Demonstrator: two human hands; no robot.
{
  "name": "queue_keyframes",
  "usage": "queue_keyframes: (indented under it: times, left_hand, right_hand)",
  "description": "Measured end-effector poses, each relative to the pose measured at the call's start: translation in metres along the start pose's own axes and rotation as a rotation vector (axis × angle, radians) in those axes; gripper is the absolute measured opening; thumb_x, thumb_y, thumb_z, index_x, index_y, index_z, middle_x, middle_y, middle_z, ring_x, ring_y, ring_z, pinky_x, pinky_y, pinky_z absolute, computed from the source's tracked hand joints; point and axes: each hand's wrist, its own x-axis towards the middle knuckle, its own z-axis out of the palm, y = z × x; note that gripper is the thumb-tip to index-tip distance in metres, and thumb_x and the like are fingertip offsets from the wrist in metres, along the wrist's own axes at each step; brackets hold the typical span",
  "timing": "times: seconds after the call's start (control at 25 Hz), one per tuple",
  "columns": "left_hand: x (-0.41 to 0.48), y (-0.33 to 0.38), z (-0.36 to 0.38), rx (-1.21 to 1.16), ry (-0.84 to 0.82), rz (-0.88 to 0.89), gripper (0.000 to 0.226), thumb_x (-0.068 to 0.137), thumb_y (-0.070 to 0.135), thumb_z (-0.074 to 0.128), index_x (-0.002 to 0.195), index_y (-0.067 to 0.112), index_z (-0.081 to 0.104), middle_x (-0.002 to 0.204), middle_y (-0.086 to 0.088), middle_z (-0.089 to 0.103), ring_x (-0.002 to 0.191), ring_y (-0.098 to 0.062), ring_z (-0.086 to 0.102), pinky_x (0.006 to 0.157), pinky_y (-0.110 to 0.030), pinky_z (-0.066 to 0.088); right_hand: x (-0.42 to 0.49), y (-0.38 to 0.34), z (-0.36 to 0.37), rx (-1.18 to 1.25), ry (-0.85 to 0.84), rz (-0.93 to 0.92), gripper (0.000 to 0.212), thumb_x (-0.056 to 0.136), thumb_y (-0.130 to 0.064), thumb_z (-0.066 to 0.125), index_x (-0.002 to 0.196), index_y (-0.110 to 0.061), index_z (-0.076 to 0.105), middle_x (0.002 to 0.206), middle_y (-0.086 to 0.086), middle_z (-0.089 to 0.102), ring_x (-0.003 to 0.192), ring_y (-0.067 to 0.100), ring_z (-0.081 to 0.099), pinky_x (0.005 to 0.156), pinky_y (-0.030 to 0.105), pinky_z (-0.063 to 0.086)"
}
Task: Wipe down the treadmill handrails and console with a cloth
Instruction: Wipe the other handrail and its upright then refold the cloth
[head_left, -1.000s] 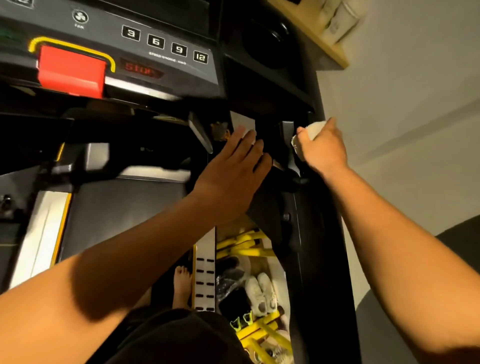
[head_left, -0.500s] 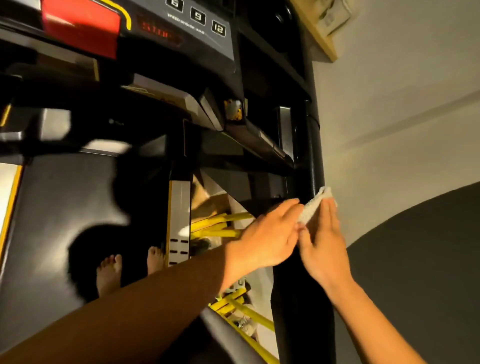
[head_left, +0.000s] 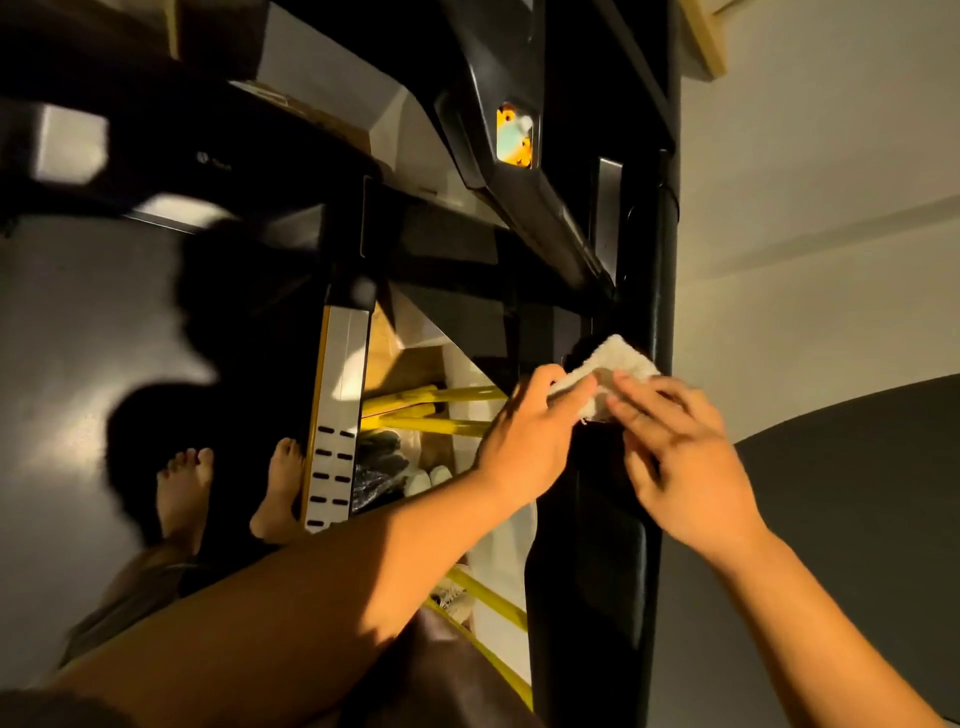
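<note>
A small white cloth lies against the black right handrail of the treadmill, just below where the rail meets the upright post. My left hand pinches the cloth's left edge with thumb and fingers. My right hand rests its fingertips on the cloth's lower right part, fingers slightly spread. The console is out of view above; only its dark underside shows at the top.
The dark treadmill belt fills the left, with my bare feet on it beside the silver side rail. Yellow rack bars and shoes lie on the floor between belt and handrail. A pale wall stands at right.
The view tilted further down, so the console left the frame. Both hands came together on the cloth at the right handrail; the left hand now grips its edge.
</note>
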Motion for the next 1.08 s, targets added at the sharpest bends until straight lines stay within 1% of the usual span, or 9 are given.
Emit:
queue_keyframes:
  times: [0.12, 0.2, 0.32, 0.4, 0.52, 0.64, 0.76, 0.92, 1.08]
  left_hand:
    - [-0.012, -0.014, 0.009, 0.128, -0.027, -0.27, 0.056, 0.099, 0.022, 0.043, 0.15, 0.018, 0.023, 0.152, -0.008, 0.018, 0.139, -0.03, 0.021, 0.11, -0.041, 0.034]
    - [-0.007, 0.004, 0.016, 0.084, -0.025, -0.348, 0.054, 0.102, 0.025, 0.034, 0.151, 0.007, 0.017, 0.159, -0.012, 0.003, 0.147, -0.03, 0.003, 0.119, -0.044, 0.018]
    - [0.025, 0.022, 0.015, -0.212, 0.012, -0.502, 0.057, 0.104, 0.023, 0.03, 0.153, 0.01, 0.005, 0.162, -0.005, -0.007, 0.149, -0.026, 0.008, 0.119, -0.04, 0.021]
    - [0.063, 0.01, 0.008, -0.316, 0.054, -0.547, 0.057, 0.103, 0.019, 0.031, 0.154, 0.019, 0.004, 0.163, -0.004, -0.007, 0.149, -0.027, 0.004, 0.119, -0.045, 0.018]
    - [0.088, -0.008, 0.002, -0.279, 0.09, -0.495, 0.052, 0.101, 0.019, 0.028, 0.15, 0.028, 0.013, 0.163, -0.004, -0.004, 0.149, -0.028, 0.0, 0.117, -0.052, 0.022]
    - [0.01, 0.016, 0.023, -0.272, -0.022, -0.323, 0.062, 0.102, 0.032, 0.03, 0.152, 0.036, -0.007, 0.159, 0.007, -0.025, 0.148, -0.019, -0.016, 0.119, -0.048, 0.019]
    - [-0.044, 0.023, 0.038, -0.255, -0.125, -0.222, 0.066, 0.101, 0.038, 0.032, 0.151, 0.036, -0.012, 0.153, 0.013, -0.037, 0.144, -0.014, -0.027, 0.12, -0.046, 0.018]
    - [0.028, 0.024, 0.027, -0.343, -0.003, -0.422, 0.055, 0.104, 0.038, 0.017, 0.151, 0.034, -0.011, 0.157, 0.006, -0.029, 0.143, -0.015, -0.029, 0.119, -0.042, -0.01]
    - [0.117, -0.004, -0.003, -0.485, 0.094, -0.719, 0.051, 0.103, 0.029, 0.019, 0.153, 0.018, 0.018, 0.163, -0.002, 0.001, 0.149, -0.019, -0.006, 0.12, -0.048, 0.0]
  right_hand:
    - [0.012, -0.006, 0.017, -0.366, -0.185, -0.092, 0.052, 0.085, -0.034, 0.039, 0.13, -0.017, 0.058, 0.149, 0.002, 0.042, 0.146, 0.028, 0.019, 0.111, 0.067, 0.01]
    - [0.023, -0.006, 0.019, -0.368, -0.134, -0.062, 0.055, 0.088, -0.036, 0.034, 0.139, -0.02, 0.048, 0.156, 0.006, 0.027, 0.148, 0.027, 0.007, 0.111, 0.067, -0.001]
    - [0.034, -0.002, 0.018, 0.153, 0.109, 0.275, 0.054, 0.1, -0.029, 0.036, 0.152, -0.022, 0.02, 0.161, 0.003, 0.007, 0.149, 0.019, -0.002, 0.119, 0.051, 0.004]
    - [0.04, -0.001, 0.024, 0.551, 0.182, 0.553, 0.057, 0.102, -0.034, 0.033, 0.153, -0.023, 0.009, 0.161, -0.002, 0.008, 0.148, 0.011, 0.006, 0.121, 0.042, 0.012]
    - [0.045, -0.004, 0.03, 0.712, 0.201, 0.638, 0.056, 0.102, -0.037, 0.033, 0.153, -0.027, 0.011, 0.16, -0.008, 0.015, 0.145, 0.004, 0.013, 0.12, 0.03, 0.015]
    - [0.042, 0.001, 0.03, 0.77, 0.228, 0.645, 0.053, 0.103, -0.035, 0.033, 0.152, -0.029, 0.014, 0.158, -0.01, 0.018, 0.142, -0.001, 0.016, 0.113, 0.02, 0.016]
    - [0.041, 0.0, 0.032, 0.769, 0.241, 0.645, 0.052, 0.103, -0.035, 0.031, 0.152, -0.029, 0.015, 0.158, -0.011, 0.02, 0.139, -0.004, 0.017, 0.11, 0.016, 0.017]
    - [0.042, 0.001, 0.033, 0.781, 0.254, 0.645, 0.051, 0.103, -0.036, 0.032, 0.151, -0.031, 0.016, 0.158, -0.012, 0.021, 0.142, -0.001, 0.018, 0.114, 0.022, 0.018]
    - [0.043, 0.0, 0.032, 0.777, 0.26, 0.656, 0.05, 0.103, -0.035, 0.031, 0.151, -0.032, 0.016, 0.158, -0.013, 0.02, 0.139, -0.004, 0.017, 0.113, 0.021, 0.016]
